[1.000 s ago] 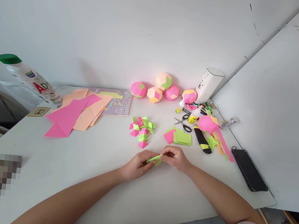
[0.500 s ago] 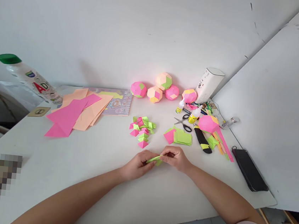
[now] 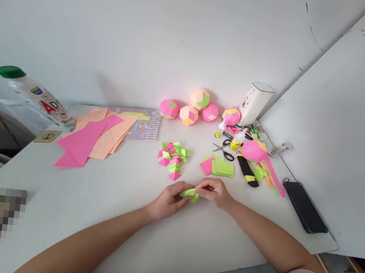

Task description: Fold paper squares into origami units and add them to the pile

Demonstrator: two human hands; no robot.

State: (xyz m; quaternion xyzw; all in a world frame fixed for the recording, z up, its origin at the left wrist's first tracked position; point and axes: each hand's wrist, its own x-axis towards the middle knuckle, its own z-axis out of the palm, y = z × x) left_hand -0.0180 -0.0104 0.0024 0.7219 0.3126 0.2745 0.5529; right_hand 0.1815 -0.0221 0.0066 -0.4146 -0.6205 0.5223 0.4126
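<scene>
Between my two hands is a folded piece of light green paper (image 3: 190,194), held just above the near part of the table. My left hand (image 3: 169,201) pinches its left side between thumb and fingers. The fingertips of my right hand (image 3: 215,192) grip its upper right edge. Just beyond my left hand lies a cluster of small folded pink and green paper pieces (image 3: 174,157). A stack of green paper squares (image 3: 224,167), with a pink square (image 3: 207,165) beside it, lies beyond my right hand.
Several paper balls (image 3: 189,115) stand along the wall. To the right are scissors (image 3: 224,149), a glue bottle (image 3: 237,141), a black-and-yellow cutter (image 3: 247,171) and a phone (image 3: 304,206). Pink sheets (image 3: 87,139) and a green-capped bottle (image 3: 39,97) are at left.
The green paper has opened out a little between my fingers, showing more of its surface. My left fingers have lifted slightly; my right hand has hardly moved.
</scene>
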